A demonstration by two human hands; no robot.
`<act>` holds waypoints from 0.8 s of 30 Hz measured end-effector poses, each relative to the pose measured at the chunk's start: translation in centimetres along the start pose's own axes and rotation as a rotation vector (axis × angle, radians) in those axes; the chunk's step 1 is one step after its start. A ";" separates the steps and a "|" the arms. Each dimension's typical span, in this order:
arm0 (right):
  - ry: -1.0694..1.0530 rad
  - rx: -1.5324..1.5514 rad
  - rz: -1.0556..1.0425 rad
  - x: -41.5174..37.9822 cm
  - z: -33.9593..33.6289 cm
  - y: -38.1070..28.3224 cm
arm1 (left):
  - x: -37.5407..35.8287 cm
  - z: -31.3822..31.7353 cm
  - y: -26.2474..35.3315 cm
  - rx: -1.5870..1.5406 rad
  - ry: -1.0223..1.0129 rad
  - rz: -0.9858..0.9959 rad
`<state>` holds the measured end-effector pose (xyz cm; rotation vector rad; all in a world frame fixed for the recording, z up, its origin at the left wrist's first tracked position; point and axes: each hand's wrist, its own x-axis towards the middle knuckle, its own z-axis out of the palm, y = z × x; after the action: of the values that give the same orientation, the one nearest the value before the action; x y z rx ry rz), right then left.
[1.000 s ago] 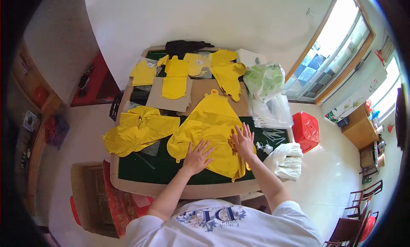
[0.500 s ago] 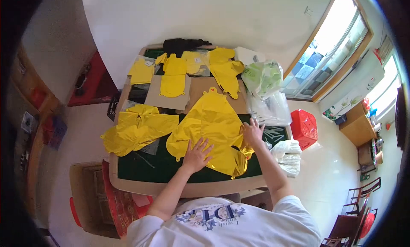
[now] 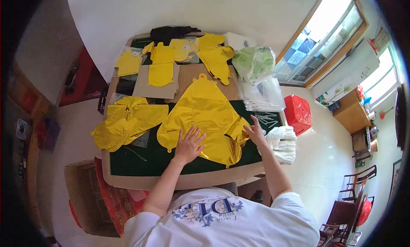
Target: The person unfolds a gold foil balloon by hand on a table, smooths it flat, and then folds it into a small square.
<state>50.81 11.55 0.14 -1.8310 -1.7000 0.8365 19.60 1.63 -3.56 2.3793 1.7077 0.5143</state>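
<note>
Fingers (image 3: 189, 135) apart, left hand (image 3: 186, 150) on yellow foil (image 3: 205, 110), right hand (image 3: 258, 136) newly at its edge

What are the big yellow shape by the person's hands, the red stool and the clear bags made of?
Big yellow shape: probably thin metallic foil or coated plastic film; it is shiny, with sharp creases.
Red stool: looks like glossy moulded plastic, since its smooth surface catches the light.
Clear bags: likely thin plastic film, see-through and shiny.
</note>
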 end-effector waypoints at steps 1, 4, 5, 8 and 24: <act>-0.045 0.122 -0.007 0.0 -0.3 -0.1 | 0.1 0.0 0.0 0.002 0.002 0.000; -0.153 0.185 0.063 0.9 -2.1 -0.1 | 0.0 -0.1 -0.1 0.005 0.012 0.001; -0.211 0.123 0.144 1.4 -2.7 -0.2 | 0.1 -0.1 -0.1 0.014 -0.001 0.004; -0.030 -0.364 -0.037 0.9 -2.6 0.0 | 0.0 -0.1 0.1 0.017 -0.018 -0.001; 0.012 -0.437 -0.698 0.4 11.8 -6.0 | -1.8 -1.2 -1.4 -0.004 0.219 -0.256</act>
<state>38.12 11.94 -3.65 -1.2881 -2.4231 0.1686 17.38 0.28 -3.30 2.1221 2.0616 0.7555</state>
